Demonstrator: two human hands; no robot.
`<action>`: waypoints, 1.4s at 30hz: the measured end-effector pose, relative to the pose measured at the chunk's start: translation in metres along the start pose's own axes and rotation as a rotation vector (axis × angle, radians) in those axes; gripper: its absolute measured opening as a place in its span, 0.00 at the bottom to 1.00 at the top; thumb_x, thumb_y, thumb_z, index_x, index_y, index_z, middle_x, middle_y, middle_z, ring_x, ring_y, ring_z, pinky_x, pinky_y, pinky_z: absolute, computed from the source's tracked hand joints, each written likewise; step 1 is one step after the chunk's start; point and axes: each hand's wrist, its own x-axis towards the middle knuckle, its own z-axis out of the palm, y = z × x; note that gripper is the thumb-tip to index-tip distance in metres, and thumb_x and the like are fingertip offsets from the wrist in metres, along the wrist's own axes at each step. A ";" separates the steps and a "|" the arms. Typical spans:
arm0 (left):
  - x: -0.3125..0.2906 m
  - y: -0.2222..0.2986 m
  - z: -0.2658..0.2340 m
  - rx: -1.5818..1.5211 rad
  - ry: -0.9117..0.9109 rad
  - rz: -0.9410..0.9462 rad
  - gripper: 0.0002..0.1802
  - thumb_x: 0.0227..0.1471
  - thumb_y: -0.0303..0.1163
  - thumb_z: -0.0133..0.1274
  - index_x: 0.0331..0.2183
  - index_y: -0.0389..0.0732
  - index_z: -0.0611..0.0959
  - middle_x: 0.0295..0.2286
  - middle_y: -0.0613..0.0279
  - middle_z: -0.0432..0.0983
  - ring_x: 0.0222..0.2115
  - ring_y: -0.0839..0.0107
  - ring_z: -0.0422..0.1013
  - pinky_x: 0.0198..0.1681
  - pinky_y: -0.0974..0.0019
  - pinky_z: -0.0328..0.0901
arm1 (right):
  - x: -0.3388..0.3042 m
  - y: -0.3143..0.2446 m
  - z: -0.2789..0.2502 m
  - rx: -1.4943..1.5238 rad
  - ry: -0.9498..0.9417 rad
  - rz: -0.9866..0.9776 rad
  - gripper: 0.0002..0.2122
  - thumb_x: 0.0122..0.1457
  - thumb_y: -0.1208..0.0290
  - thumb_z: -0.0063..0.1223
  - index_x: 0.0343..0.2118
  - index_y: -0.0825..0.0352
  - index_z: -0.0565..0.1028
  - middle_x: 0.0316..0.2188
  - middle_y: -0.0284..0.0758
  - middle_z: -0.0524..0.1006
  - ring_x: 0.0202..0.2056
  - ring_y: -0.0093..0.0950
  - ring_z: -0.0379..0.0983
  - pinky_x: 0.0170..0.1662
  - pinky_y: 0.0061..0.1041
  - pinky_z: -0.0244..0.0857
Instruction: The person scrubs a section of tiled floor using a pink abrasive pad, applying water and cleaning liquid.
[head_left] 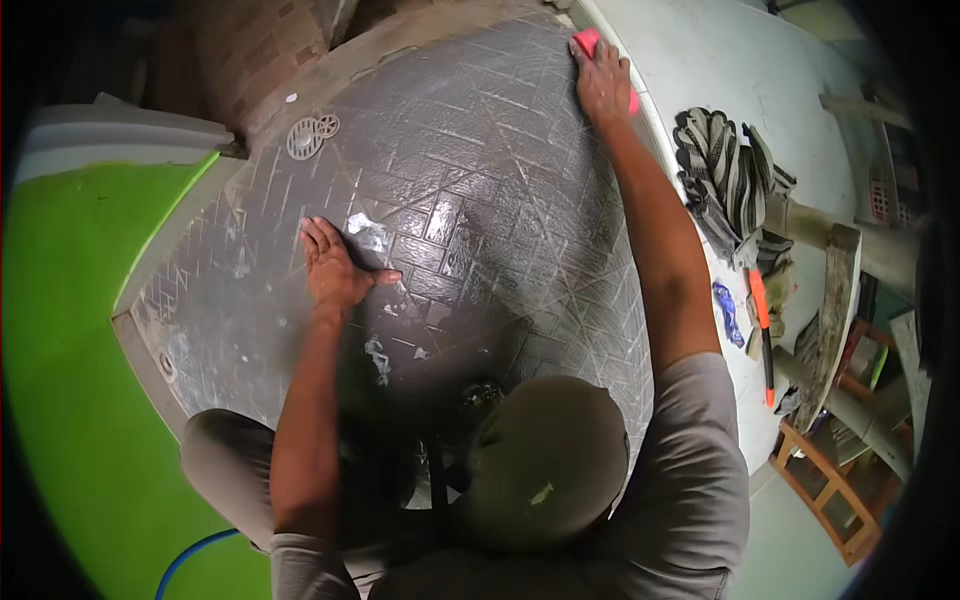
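Note:
My left hand (335,270) lies flat on the dark grey patterned tiles (480,170), fingers stretched out and thumb pointing to the right. Close beside its fingers is a whitish wet patch (368,232). At the far right edge of the tiles, my right hand (604,88) presses down on a pink sponge (587,40). The palm and fingers cover most of the sponge, and only its ends show. It sits against the pale raised edge (655,110) that borders the tiles.
A round floor drain (305,139) lies at the far left. Striped gloves (735,170), an orange-and-black handled tool (762,320) and a crumpled blue wrapper (727,313) rest on the white surface at right. Wooden pieces (825,490) stand beyond. A green surface (80,330) flanks the left, with a blue hose (190,555).

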 end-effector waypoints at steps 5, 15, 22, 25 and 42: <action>0.002 -0.007 0.000 -0.037 0.059 0.018 0.96 0.14 0.77 0.69 0.69 0.27 0.37 0.71 0.38 0.33 0.73 0.47 0.33 0.74 0.54 0.40 | -0.036 0.014 -0.007 -0.054 0.175 -0.102 0.24 0.65 0.72 0.40 0.64 0.54 0.71 0.53 0.42 0.74 0.55 0.38 0.68 0.52 0.37 0.62; 0.041 -0.038 0.034 -0.038 0.190 0.199 0.90 0.18 0.78 0.69 0.67 0.24 0.49 0.68 0.34 0.45 0.71 0.43 0.40 0.73 0.54 0.42 | -0.447 0.086 -0.137 0.000 -0.110 0.236 0.28 0.58 0.78 0.45 0.62 0.47 0.75 0.51 0.42 0.75 0.52 0.37 0.71 0.53 0.38 0.63; 0.052 0.035 -0.012 -0.421 0.149 0.634 0.47 0.40 0.52 0.75 0.48 0.21 0.79 0.49 0.35 0.76 0.54 0.50 0.72 0.55 0.53 0.67 | -0.720 0.140 -0.217 -0.117 -0.247 0.523 0.29 0.51 0.76 0.54 0.57 0.41 0.79 0.53 0.41 0.76 0.52 0.40 0.71 0.57 0.40 0.63; 0.033 0.124 -0.043 -0.484 0.298 0.773 0.37 0.53 0.40 0.68 0.55 0.25 0.76 0.51 0.39 0.77 0.54 0.50 0.73 0.57 0.55 0.67 | -0.783 0.149 -0.229 -0.104 -0.162 0.618 0.26 0.54 0.71 0.52 0.58 0.43 0.78 0.54 0.42 0.76 0.53 0.42 0.71 0.59 0.40 0.62; -0.145 0.395 -0.046 -0.234 -0.054 1.487 0.18 0.56 0.29 0.62 0.49 0.38 0.86 0.34 0.56 0.85 0.35 0.69 0.81 0.39 0.64 0.75 | -0.817 0.154 -0.244 0.169 -0.319 0.912 0.18 0.63 0.59 0.53 0.51 0.65 0.80 0.55 0.41 0.74 0.60 0.39 0.66 0.65 0.36 0.60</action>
